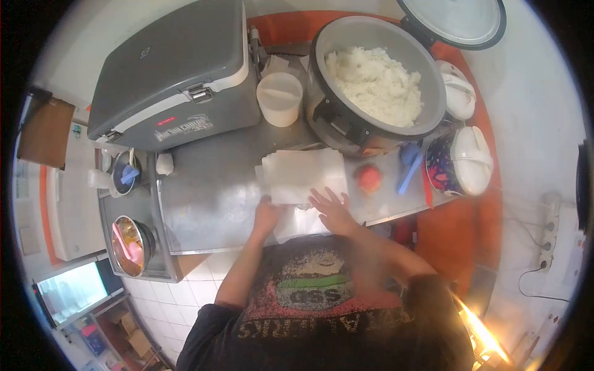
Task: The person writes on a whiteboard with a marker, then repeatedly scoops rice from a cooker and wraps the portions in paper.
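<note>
A stack of whitish paper sheets (pixel 304 170) lies on the metal counter in front of my body, with paper also showing below its near edge. My left hand (pixel 266 215) is at the stack's lower left corner, fingers drawn together on the edge of the paper and partly hidden. My right hand (pixel 333 212) rests on the lower right part of the sheets, palm down and fingers spread. Close by on the right are a round red object (pixel 369 179) and a blue rice paddle (pixel 409 168).
A large open pot of white rice (pixel 377 86) stands behind the papers. To its left are a white lidded tub (pixel 279 99) and a grey cooler box (pixel 173 74). A patterned container (pixel 459 162) stands right. Bowls with utensils (pixel 132 246) sit far left. A flame-like glare (pixel 482 334) shows lower right.
</note>
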The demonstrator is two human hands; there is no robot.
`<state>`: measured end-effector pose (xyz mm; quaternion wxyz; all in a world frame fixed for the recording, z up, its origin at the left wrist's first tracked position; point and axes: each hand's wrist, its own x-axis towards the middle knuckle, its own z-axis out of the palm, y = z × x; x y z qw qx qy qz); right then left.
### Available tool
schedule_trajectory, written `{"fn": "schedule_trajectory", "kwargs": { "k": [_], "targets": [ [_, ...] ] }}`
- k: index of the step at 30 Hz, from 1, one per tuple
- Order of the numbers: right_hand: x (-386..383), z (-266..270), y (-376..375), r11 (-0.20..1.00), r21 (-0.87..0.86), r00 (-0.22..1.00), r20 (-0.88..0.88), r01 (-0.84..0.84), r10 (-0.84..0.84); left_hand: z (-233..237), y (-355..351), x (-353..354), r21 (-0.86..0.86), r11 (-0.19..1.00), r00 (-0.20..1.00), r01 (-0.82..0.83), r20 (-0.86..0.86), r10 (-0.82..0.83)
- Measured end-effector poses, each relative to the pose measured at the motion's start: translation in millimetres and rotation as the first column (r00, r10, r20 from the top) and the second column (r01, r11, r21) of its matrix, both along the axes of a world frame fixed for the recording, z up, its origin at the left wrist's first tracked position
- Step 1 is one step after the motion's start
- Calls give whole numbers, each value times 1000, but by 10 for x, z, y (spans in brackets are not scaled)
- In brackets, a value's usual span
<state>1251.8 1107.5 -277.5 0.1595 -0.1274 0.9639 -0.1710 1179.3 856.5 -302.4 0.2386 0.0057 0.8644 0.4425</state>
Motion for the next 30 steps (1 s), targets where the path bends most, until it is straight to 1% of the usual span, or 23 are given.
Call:
{"fn": "schedule_trajectory", "kwargs": {
  "k": [1, 2, 3, 4, 5, 6, 7, 8, 10, 11, 12, 13, 14, 15, 16, 18, 19, 21, 24, 25, 27, 28, 30],
  "targets": [
    [7, 4, 6, 1000, -25, 1000, -9, 11, -11, 36, -26, 107, -40, 995, 994, 88, 66, -85],
    [18, 7, 8, 998, -51, 1000, -17, 21, -22, 83, -42, 204, 36, 994, 968, 104, 225, -109],
    [15, 42, -5, 997, -77, 999, -24, 31, -33, 137, -53, 296, 112, 988, 915, 107, 377, -142],
    [26, 76, -21, 995, -81, 998, -15, 55, -57, 187, -56, 350, 186, 978, 836, 97, 517, -181],
    [24, 191, -59, 993, -84, 997, -5, 80, -81, 270, -34, 344, 313, 945, 784, -98, 609, -120],
    [32, 247, -98, 991, -86, 994, 4, 106, -106, 361, 5, 310, 405, 864, 712, -298, 698, -81],
    [63, 218, -135, 990, -82, 992, -48, 114, -118, 404, 49, 275, 456, 741, 622, -493, 780, -67],
    [91, 159, -171, 990, -76, 986, -104, 120, -127, 394, 95, 221, 470, 654, 576, -593, 815, -64],
    [85, 2, -215, 989, -47, 971, -193, 137, -144, 305, 194, 140, 511, 626, 686, -589, 726, 53],
    [31, -55, -245, 988, -27, 962, -227, 151, -153, 336, 251, 82, 534, 612, 733, -584, 671, 114],
    [-3, -105, -248, 986, -8, 952, -259, 166, -162, 373, 293, 41, 499, 775, 901, -387, 382, 205],
    [-29, -159, -222, 986, -42, 948, -272, 162, -168, 406, 307, -34, 388, 921, 994, -23, -90, 63],
    [-108, -137, -199, 984, -76, 943, -283, 160, -175, 612, 343, -165, 102, 958, 846, 266, -501, -182],
    [-182, -101, -175, 981, -111, 938, -293, 159, -186, 721, 368, -244, -275, 874, 501, 400, -733, -460],
    [-258, -60, -137, 984, -123, 959, -236, 130, -156, 574, 383, -258, -242, 830, 574, 503, -624, -530],
    [-456, 33, -18, 986, -149, 988, -130, 69, -88, 286, 427, -403, -323, 753, 574, 573, -498, -650],
    [-532, -1, 52, 981, -172, 987, -116, 92, -113, 181, 428, -481, -360, 708, 564, 608, -431, -704],
    [-608, -117, 204, 966, -219, 984, -79, 141, -162, 224, 420, -551, -368, 744, 627, 558, -400, -668],
    [-611, -163, 346, 936, -275, 965, -77, 220, -249, 263, 325, -637, -378, 789, 722, 484, -338, -604],
    [-593, -185, 338, 946, -260, 938, -232, 195, -257, 260, 295, -657, -381, 802, 751, 460, -314, -581],
    [-539, -217, 274, 964, -219, 817, -522, 151, -247, 204, 252, -638, -313, 884, 737, 348, -492, -464],
    [-525, -235, 238, 962, -192, 846, -463, 196, -265, 163, 234, -617, -269, 918, 718, 292, -573, -396],
    [-506, -283, 147, 952, -130, 890, -339, 276, -304, -104, 250, -575, -98, 959, 821, 265, -499, -277]
  ]
}}
